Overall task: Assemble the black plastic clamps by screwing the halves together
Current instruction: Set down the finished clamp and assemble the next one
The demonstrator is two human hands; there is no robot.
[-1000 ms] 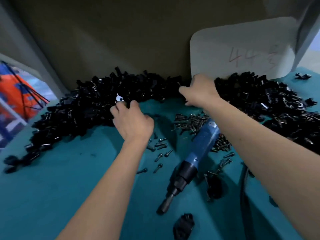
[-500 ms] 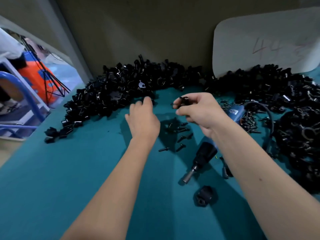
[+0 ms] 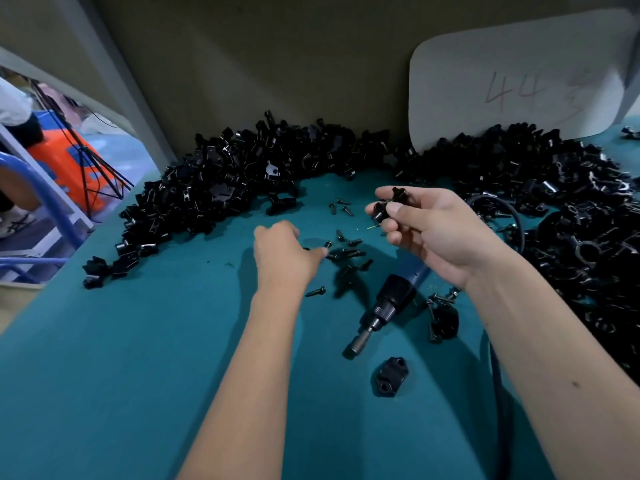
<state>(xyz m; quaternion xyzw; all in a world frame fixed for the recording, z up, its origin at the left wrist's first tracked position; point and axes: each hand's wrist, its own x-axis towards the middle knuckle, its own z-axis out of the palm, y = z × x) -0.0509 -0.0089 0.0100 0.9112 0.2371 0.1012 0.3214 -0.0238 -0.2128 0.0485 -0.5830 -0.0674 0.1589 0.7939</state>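
Note:
My right hand (image 3: 426,230) is raised above the teal table (image 3: 104,375) and holds black clamp halves (image 3: 388,206) between thumb and fingers. My left hand (image 3: 284,254) is low over the table with its fingertips on a loose black screw (image 3: 327,244); whether it grips the screw is unclear. More black screws (image 3: 349,252) lie scattered between the hands. A finished black clamp (image 3: 389,375) lies near the front. A big heap of black clamp halves (image 3: 225,188) curves along the back wall.
A blue electric screwdriver (image 3: 388,306) lies under my right forearm, bit toward me, its cable (image 3: 498,393) running down the right. Another clamp with screws (image 3: 443,320) sits beside it. A second heap (image 3: 571,209) fills the right. A white board (image 3: 519,81) leans on the wall.
My right hand has drawn back from the pile with clamp halves and lifted them. My left hand has left the heap and dropped to the loose screws.

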